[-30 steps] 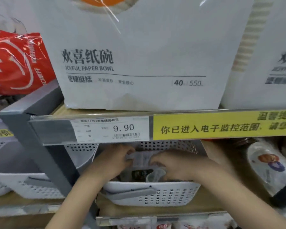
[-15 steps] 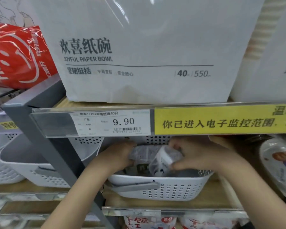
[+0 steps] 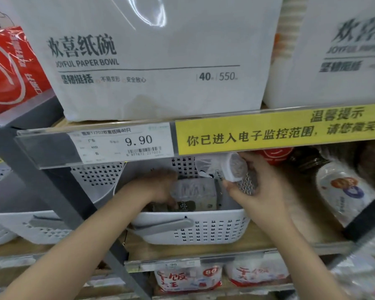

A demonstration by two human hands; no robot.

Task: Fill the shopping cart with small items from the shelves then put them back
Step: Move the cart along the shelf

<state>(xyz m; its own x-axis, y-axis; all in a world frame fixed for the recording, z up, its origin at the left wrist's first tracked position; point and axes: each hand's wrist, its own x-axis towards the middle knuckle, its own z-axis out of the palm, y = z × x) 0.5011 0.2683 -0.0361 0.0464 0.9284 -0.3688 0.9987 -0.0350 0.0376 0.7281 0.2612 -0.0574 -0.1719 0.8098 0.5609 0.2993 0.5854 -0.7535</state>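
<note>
left hand [image 3: 158, 187]: inside basket, fingers curled round grey packet [image 3: 195, 192], holding it low in the basket
right hand [image 3: 256, 191]: raised above basket's right rim, pinching small white item [image 3: 234, 167] between thumb and fingers; shiny wrap under it
white item: just under upper shelf edge, above basket, clear of it
basket [image 3: 193, 230]: white, perforated, grey handle on near side, on wooden shelf, mid-scene
second basket [image 3: 41, 226]: left of grey post [image 3: 59, 202], same shelf level
paper bowl pack [image 3: 152, 57]: upper shelf, above basket; another pack to its right
price tag [image 3: 121, 144]: 9.90, on shelf edge; yellow strip [image 3: 279, 131] to its right
red bag [image 3: 11, 68]: upper left
bottle [image 3: 344, 191]: right of basket, tilted
lower shelf: red-white packs [image 3: 188, 278]
</note>
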